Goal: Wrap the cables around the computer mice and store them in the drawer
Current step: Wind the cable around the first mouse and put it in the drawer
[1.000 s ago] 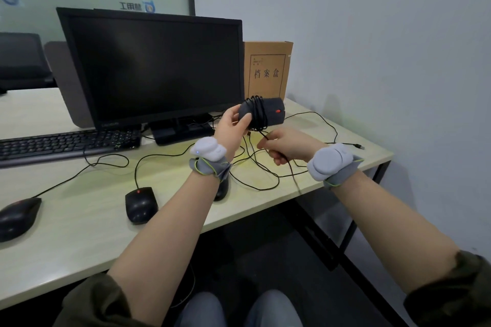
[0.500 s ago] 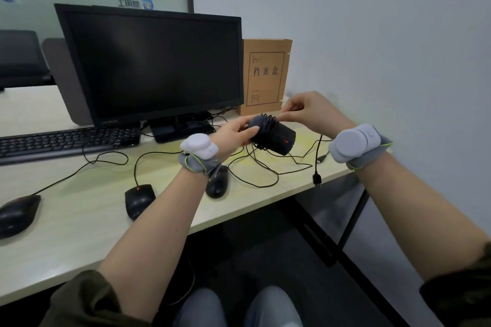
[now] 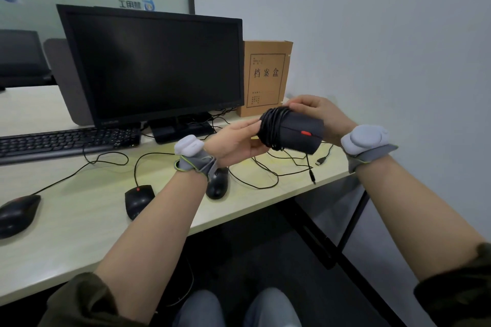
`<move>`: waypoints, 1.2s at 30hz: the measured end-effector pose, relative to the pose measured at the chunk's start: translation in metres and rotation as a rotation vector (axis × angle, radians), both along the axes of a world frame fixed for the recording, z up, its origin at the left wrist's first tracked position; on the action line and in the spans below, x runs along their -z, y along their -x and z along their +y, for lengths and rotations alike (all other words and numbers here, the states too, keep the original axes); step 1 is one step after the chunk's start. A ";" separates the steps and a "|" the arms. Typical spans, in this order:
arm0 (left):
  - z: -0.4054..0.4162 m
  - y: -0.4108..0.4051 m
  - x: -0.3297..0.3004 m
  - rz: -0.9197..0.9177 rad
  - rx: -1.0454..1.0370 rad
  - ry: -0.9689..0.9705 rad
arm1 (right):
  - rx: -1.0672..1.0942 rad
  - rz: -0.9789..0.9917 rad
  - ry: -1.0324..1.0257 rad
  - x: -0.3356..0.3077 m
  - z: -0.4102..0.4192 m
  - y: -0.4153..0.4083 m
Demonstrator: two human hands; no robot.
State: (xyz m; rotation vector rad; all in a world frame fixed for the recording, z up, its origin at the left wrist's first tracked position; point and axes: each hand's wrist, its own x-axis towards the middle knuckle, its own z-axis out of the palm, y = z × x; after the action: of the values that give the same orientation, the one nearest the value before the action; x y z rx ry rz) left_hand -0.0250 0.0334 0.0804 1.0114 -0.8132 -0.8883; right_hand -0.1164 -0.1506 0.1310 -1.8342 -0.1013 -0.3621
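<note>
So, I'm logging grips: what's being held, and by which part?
The cable-wrapped mouse: left hand grips its coiled rear end, right hand its top and front.

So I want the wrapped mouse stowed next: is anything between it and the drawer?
Cannot tell: no drawer shows in this view. Both the left hand and right hand hold the mouse above the desk, its plug end dangling.

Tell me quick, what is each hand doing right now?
Left hand: grips the cable-wrapped end of the black mouse.
Right hand: holds the same mouse from behind, fingers curled over the coiled cable.
</note>
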 end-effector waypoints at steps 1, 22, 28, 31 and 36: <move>-0.001 0.000 -0.002 0.028 -0.012 0.028 | 0.008 -0.018 -0.010 0.002 0.003 0.000; 0.017 -0.019 0.010 -0.320 -0.770 -0.189 | 0.224 0.374 0.130 0.051 0.075 -0.022; 0.039 -0.023 0.017 -0.417 -0.746 -0.364 | 0.337 0.276 0.716 0.058 0.085 -0.018; 0.056 -0.022 0.021 -0.355 -0.719 -0.392 | 0.365 0.142 0.835 0.065 0.099 -0.015; 0.095 -0.019 0.025 -0.221 -0.564 -0.429 | 0.236 -0.119 0.848 0.071 0.109 -0.015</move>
State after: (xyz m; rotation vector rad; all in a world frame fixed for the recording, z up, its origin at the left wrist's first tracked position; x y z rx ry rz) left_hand -0.0058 0.1285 0.0556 1.6382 -0.4765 -0.4698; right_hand -0.1010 -0.0420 0.0602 -2.6723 -0.1321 -0.6620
